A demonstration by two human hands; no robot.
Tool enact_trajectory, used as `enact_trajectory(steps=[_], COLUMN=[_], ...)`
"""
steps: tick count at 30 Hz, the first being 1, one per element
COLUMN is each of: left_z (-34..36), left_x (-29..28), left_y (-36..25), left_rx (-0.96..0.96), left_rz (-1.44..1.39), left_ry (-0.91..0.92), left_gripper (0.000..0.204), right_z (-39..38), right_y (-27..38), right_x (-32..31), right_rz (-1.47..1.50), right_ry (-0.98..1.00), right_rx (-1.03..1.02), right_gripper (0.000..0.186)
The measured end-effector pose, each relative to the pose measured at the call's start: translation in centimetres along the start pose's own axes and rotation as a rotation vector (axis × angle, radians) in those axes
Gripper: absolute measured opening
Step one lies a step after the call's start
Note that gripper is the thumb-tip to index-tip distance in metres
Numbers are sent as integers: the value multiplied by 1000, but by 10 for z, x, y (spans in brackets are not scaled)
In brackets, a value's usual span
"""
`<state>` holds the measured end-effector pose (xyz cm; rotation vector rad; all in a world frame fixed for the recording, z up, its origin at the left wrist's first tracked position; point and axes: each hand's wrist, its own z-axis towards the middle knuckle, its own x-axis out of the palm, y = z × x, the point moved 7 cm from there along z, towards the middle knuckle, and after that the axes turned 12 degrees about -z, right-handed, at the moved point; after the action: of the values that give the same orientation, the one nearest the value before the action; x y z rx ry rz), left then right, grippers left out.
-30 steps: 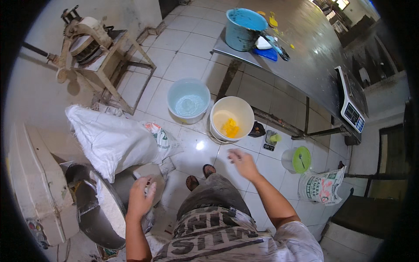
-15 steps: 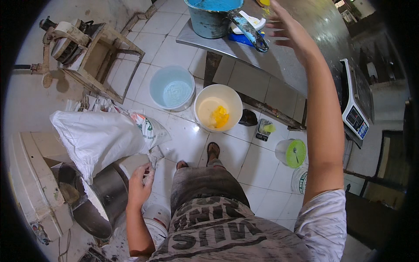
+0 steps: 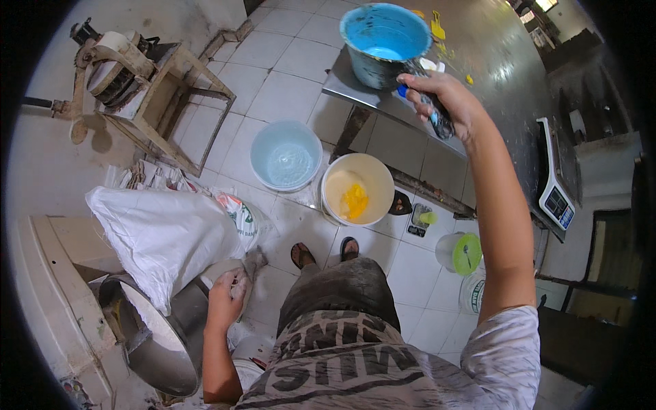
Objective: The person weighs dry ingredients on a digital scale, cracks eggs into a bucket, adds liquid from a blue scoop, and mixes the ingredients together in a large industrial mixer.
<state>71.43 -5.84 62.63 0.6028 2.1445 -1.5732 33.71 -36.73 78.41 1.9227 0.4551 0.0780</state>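
My right hand [image 3: 447, 102] is wrapped round the dark, stained handle of a blue plastic dipper [image 3: 386, 41]. The dipper stands at the corner of the metal table [image 3: 492, 82], its open top facing up. Low on the left, my left hand [image 3: 227, 292] is closed, its fingers curled and dusted with white; nothing shows in them. Beside it are a large metal bowl [image 3: 160, 362] with white powder inside and a full white sack [image 3: 164, 236]. A cream bucket [image 3: 379, 217] on the floor holds yellow stuff on a pale layer.
Left of the cream bucket stands a clear bluish bucket [image 3: 254, 154]. A small scale [image 3: 417, 222] and a green-lidded tub [image 3: 468, 253] sit on the tiles. At the table's right is a larger scale [image 3: 557, 198]. A wooden stand [image 3: 174, 116] carries a machine at the far left.
My right hand has come down from above the table and closed on the dipper's handle. The view has shifted, and more of the dipper and metal bowl shows. My left hand stays low.
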Motion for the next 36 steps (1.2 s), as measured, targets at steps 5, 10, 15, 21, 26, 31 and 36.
enact_trajectory(steps=[5, 10, 15, 21, 26, 31, 36], left_z=[-2, -10, -9, 11, 19, 29, 41], left_x=[-19, -21, -11, 17, 56, 106, 137], left_y=[31, 53, 53, 53, 86, 134, 166], left_rx=[16, -52, -64, -112, -246, -357, -453], left_rz=[16, -44, -94, -145, -182, -228, -219], left_ry=[17, -11, -24, -45, -63, -29, 80], left_gripper=[26, 23, 24, 25, 24, 25, 27], right_z=[-28, -35, -10, 82, 200, 274, 315], right_y=[32, 47, -9, -185, -320, -391, -455], right_x=[53, 133, 192, 221, 231, 252, 264], right_rz=[300, 337, 534, 89, -1154, -1340, -1460], right_ry=[44, 30, 370, 274, 52, 105, 83], right_rx=[-96, -137, 40, 353, -102, 73, 179], right_gripper=[30, 25, 20, 26, 27, 28, 26])
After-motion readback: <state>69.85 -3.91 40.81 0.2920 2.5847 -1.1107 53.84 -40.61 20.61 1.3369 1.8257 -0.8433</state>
